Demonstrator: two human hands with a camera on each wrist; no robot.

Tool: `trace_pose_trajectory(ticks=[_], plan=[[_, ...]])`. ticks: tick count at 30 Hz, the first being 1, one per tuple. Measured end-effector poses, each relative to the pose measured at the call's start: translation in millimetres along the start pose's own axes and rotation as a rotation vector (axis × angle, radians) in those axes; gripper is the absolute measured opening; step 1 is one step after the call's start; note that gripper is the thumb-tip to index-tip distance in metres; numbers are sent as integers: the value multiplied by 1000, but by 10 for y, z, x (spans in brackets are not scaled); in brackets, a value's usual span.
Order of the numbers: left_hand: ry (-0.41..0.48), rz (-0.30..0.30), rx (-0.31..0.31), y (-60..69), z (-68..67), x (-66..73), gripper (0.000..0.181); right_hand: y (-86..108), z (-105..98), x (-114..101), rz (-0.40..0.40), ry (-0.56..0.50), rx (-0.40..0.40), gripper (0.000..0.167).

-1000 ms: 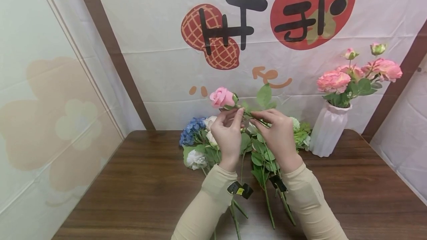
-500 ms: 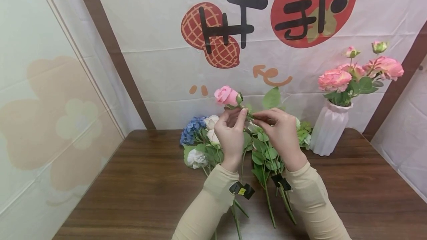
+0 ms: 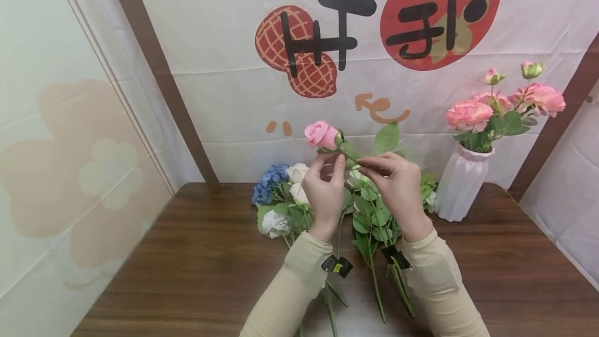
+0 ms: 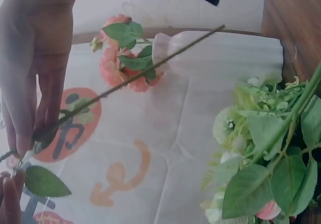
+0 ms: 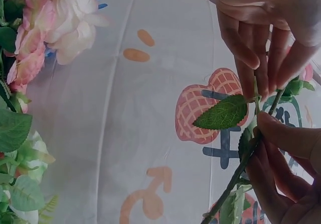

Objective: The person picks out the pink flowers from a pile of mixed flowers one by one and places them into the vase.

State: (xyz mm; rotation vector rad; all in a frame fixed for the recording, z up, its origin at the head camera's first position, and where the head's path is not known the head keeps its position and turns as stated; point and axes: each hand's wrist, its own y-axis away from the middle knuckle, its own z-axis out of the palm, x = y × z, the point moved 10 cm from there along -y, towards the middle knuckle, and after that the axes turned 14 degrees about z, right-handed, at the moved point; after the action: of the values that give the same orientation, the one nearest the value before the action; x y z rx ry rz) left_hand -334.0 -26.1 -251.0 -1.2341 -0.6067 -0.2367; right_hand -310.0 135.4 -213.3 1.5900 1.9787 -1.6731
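In the head view, a pink rose (image 3: 322,134) is held up above the table between both hands, its bloom tipped to the left. My left hand (image 3: 324,194) pinches at the stem just below the bloom. A short way down the same stem (image 5: 233,181), my right hand (image 3: 401,189) pinches it between thumb and fingers. A green leaf (image 5: 221,112) sticks out beside the fingertips in the right wrist view. From the right hand the bare end of the stem (image 4: 150,68) extends in the left wrist view. Another large leaf (image 3: 387,137) rises behind the right hand.
A white vase (image 3: 463,183) with pink peonies (image 3: 469,115) stands at the table's back right. Beneath the hands lie several flower stems, with a blue hydrangea (image 3: 270,183) and a white flower (image 3: 275,223) on the left. A printed cloth (image 3: 224,113) hangs behind the brown table (image 3: 187,274).
The rose and both hands have shifted slightly to the right. The fingers of both hands stay at the stem, and more of it shows between them.
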Motion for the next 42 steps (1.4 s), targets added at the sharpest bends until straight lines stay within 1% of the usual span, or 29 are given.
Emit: trace_pose_trajectory(ticks=[4, 7, 13, 17, 21, 23, 28, 33, 39, 42], plan=[[23, 30, -16, -25, -31, -5, 16, -4, -54, 10, 7, 17, 35, 13], [1, 52, -30, -41, -89, -36, 15, -16, -128, 50, 24, 18, 80, 13], [-151, 77, -60, -48, -258, -148, 13, -62, -294, 125, 37, 3, 162, 12], [-236, 92, -101, -44, -358, -222, 13, -96, -364, 187, 67, -12, 188, 11], [-316, 113, -155, -20, -454, -283, 14, -122, -436, 249, 92, -34, 209, 12], [-351, 116, -177, -11, -507, -323, 14, -138, -484, 265, 90, -27, 227, 12], [-416, 102, -217, -15, -650, -428, 17, -212, -608, 267, 76, -8, 263, 11], [-458, 100, -247, -46, -761, -491, 19, -290, -712, 218, 50, 16, 290, 10], [-496, 97, -274, -57, -881, -560, 22, -392, -761, 153, 18, 24, 301, 9], [-512, 110, -279, -49, -939, -587, 25, -437, -773, 146, 9, 14, 303, 9]])
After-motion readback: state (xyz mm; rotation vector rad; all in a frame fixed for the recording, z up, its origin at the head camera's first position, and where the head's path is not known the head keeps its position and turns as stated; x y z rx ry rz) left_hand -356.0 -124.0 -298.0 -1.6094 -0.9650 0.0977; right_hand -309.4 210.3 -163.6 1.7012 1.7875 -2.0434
